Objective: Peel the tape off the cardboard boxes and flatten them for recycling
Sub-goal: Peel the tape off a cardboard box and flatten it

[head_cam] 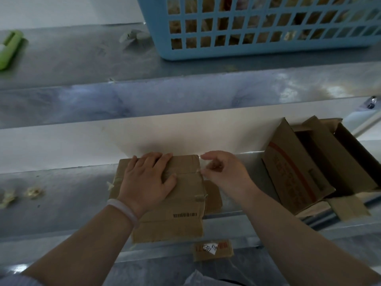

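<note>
Brown box [189, 188] with black barcode [185, 215], brown open box [286, 162] with red stripe [293, 169], light-blue lattice basket [158, 38], white bracelet [123, 209], mottled grey counter [61, 203].

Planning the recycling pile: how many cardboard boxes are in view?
3: the taped box under the left hand, an open box at right, a small labelled box below. More may hide inside the open box.

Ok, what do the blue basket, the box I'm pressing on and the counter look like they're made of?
Basket: moulded plastic, smooth, uniform blue, with a grid of square holes.
Box: brown cardboard, matte, with creased flaps and a printed barcode.
Counter: probably sheet metal, grey with blurred reflections, though I can't be sure.
</note>
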Tool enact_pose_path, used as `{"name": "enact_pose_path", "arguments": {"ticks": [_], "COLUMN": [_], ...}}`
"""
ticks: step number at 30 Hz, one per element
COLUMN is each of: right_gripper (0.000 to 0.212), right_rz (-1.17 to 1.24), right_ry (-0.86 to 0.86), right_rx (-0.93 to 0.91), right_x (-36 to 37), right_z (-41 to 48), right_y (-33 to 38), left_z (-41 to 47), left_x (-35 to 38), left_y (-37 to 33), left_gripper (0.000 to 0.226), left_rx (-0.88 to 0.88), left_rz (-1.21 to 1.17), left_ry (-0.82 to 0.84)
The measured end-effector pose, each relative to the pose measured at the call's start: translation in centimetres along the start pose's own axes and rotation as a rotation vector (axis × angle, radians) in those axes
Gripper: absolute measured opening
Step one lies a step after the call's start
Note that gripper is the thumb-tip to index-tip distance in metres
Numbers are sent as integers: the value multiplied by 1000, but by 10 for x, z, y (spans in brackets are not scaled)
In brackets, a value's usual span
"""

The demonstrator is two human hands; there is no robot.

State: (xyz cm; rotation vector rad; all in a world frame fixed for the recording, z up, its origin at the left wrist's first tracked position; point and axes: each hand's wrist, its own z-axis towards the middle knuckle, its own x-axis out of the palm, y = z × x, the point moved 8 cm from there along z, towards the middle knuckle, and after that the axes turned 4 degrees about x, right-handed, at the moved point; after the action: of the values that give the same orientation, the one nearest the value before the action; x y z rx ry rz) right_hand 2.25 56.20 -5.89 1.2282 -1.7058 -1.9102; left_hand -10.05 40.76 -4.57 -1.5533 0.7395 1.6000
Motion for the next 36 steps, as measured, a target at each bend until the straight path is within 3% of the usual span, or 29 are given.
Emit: {"name": "enact_pose_path", "arguments": {"ticks": [6,11,13,21,27,29,32,34,36], "right_gripper": [13,15,10,11,5,7,22,31,24], "right_rz": [-459,-740,-649,89,414,327,-71,-141,-195], "right_ry": [-7,-49,-31,134,149,103,-15,-60,-70], "right_rx": [-273,-519,-528,-107,245,236,58,-50,-174], "right_x": [1,6,5,-4,7,7,1,-1,1], "right_z": [1,-13,-17,-22,-16,-15,-17,-21,-27], "right_y": [19,32,33,13,-11,-15,-7,0,7], "left_z": [0,0,1,4,4,4,4,3,3], "left_x": [1,1,1,2,5,5,4,4,4], "left_y": [1,1,2,3,3,3,3,3,3], "left_gripper": [73,73,73,76,74,73,73,73,73], "left_rx": [5,7,3,-19,-16,-15,-18,-20,-22], "left_rz": [12,20,15,4,7,3,-3,2,5], "left_ry": [1,-3,0,-1,7,-1,-16,-19,-15]}}
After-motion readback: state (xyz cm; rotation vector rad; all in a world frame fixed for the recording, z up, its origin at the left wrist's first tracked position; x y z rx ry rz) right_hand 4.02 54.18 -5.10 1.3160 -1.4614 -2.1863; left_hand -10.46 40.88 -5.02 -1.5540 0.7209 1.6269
